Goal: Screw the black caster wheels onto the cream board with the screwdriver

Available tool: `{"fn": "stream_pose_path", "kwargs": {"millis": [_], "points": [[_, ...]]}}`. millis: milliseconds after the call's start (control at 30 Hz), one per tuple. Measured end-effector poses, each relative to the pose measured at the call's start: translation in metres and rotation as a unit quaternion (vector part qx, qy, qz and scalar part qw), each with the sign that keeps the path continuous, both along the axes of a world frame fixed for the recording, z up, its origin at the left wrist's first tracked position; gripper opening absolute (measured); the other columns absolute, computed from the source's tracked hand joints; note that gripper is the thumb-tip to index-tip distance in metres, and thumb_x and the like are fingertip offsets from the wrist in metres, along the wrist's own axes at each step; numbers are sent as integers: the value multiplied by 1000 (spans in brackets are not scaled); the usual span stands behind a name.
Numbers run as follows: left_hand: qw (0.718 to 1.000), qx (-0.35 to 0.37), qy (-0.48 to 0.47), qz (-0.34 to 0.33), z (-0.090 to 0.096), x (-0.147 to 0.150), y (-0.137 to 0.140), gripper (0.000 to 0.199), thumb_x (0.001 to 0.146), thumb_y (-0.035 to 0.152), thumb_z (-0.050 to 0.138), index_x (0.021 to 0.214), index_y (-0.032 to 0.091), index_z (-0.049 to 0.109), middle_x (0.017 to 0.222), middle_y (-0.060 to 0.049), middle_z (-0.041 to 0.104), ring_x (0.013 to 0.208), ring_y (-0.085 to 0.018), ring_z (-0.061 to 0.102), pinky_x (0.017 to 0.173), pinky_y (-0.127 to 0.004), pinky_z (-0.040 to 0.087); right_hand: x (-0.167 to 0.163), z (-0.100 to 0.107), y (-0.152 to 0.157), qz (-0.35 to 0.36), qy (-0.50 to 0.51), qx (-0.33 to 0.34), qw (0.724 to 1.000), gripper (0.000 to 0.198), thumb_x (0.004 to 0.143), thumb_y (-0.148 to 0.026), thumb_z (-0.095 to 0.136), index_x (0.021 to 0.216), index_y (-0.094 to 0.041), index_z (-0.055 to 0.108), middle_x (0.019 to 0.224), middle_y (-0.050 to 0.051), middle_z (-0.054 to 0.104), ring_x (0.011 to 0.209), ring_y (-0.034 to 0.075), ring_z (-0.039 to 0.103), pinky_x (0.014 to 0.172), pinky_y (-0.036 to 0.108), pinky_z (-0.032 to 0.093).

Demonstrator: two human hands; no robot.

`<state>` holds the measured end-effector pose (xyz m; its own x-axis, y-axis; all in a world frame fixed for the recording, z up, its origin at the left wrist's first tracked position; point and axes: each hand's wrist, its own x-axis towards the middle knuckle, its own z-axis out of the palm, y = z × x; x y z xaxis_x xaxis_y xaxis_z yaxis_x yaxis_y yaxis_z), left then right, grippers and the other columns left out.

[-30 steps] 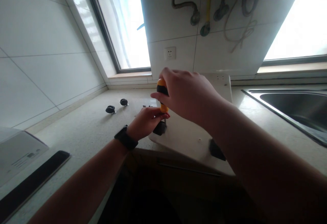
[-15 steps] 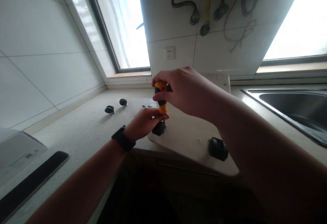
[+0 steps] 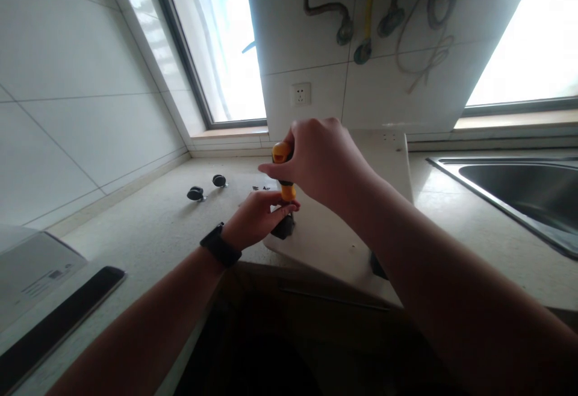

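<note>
My right hand (image 3: pixel 318 155) is closed round the handle of a yellow and black screwdriver (image 3: pixel 288 192), its thumb sticking out to the left. The screwdriver stands upright, its tip pointing down. Just under the handle, my left hand (image 3: pixel 257 215), with a black watch on the wrist, pinches at the shaft; the exact spot between its fingertips is hidden. Below those fingers a black caster (image 3: pixel 283 228) sits at the near left corner of a white board (image 3: pixel 329 233). Another black caster (image 3: pixel 378 266) on the board is mostly covered by my right forearm.
Two loose black casters (image 3: pixel 195 194) lie on the speckled countertop (image 3: pixel 153 221) to the left, near some small dark pieces (image 3: pixel 261 188). A white box and a long black-topped object (image 3: pixel 67 318) are at lower left. A steel sink (image 3: pixel 519 185) is set in at right.
My right hand has turned about the screwdriver handle, its thumb now stretched out and its forearm lower, covering more of the right caster. My left hand has stayed in place.
</note>
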<state>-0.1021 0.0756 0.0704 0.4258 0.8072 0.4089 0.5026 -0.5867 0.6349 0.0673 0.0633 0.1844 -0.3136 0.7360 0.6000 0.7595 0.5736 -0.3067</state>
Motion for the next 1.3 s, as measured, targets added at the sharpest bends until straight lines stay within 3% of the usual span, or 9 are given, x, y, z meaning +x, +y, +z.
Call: {"fn": "stream_pose_path", "kwargs": {"millis": [100, 167, 233, 300, 433, 533, 767, 933, 1300], "points": [[1000, 1, -2, 15, -1, 2, -2, 17, 100, 26, 62, 104, 20, 78, 106, -6, 81, 101, -23, 75, 92, -36, 56, 5, -6, 5, 29, 19, 15, 999, 46, 73, -56, 82, 86, -15, 68, 77, 9, 67, 68, 21, 58, 69, 45, 50], [1000, -6, 3, 17, 0, 3, -3, 18, 100, 25, 61, 102, 20, 78, 105, -6, 81, 99, -22, 75, 90, -36, 56, 12, -10, 8, 97, 60, -11, 993, 52, 78, -58, 77, 105, -15, 67, 96, 10, 71, 78, 22, 61, 74, 42, 53], [1000, -10, 4, 18, 2, 3, -3, 18, 100, 25, 61, 102, 20, 78, 104, -5, 81, 97, -21, 75, 89, -36, 56, 20, -11, 9, 194, 95, -68, 974, 55, 88, -49, 69, 130, -15, 58, 122, 13, 67, 93, 20, 63, 78, 37, 55], [1000, -12, -1, 15, 2, 2, -2, 18, 100, 23, 61, 102, 20, 78, 103, -5, 81, 96, -21, 75, 89, -35, 56, 26, -10, 11, 268, 90, -119, 952, 54, 94, -32, 63, 144, -16, 50, 134, 13, 62, 104, 19, 64, 85, 34, 56], [1000, -15, -8, 7, 2, 0, 0, 18, 100, 23, 60, 102, 20, 78, 104, -6, 81, 97, -21, 75, 90, -36, 57, 31, -11, 17, 306, 70, -139, 939, 48, 92, -19, 62, 140, -19, 57, 128, 9, 67, 114, 19, 64, 102, 37, 51], [1000, -27, -7, 7, 1, -1, 0, 18, 99, 24, 61, 103, 20, 78, 104, -6, 81, 98, -21, 75, 91, -36, 57, 28, -14, 20, 330, 96, -143, 928, 41, 92, -19, 63, 133, -19, 60, 124, 7, 69, 110, 18, 66, 99, 36, 53], [1000, -11, 1, 8, 1, -3, -1, 18, 98, 24, 63, 103, 19, 79, 103, -7, 81, 96, -22, 76, 88, -35, 58, 17, -14, 6, 224, 49, -101, 968, 36, 92, -23, 66, 126, -19, 58, 111, 8, 71, 93, 19, 66, 78, 34, 52], [1000, -15, 13, 4, 1, -6, 0, 19, 98, 27, 63, 106, 18, 79, 104, -7, 81, 96, -23, 76, 85, -34, 58, 11, -15, 1, 190, 63, -78, 977, 37, 89, -22, 69, 124, -18, 58, 104, 5, 71, 80, 15, 64, 65, 29, 46], [999, -14, -18, 29, -6, 1, 0, 24, 96, 34, 67, 112, 19, 76, 109, -8, 79, 92, -22, 73, 82, -36, 58, 24, -25, -1, 178, 111, -61, 976, 36, 91, -21, 66, 125, -18, 59, 111, 7, 71, 91, 17, 65, 76, 31, 50]]}}
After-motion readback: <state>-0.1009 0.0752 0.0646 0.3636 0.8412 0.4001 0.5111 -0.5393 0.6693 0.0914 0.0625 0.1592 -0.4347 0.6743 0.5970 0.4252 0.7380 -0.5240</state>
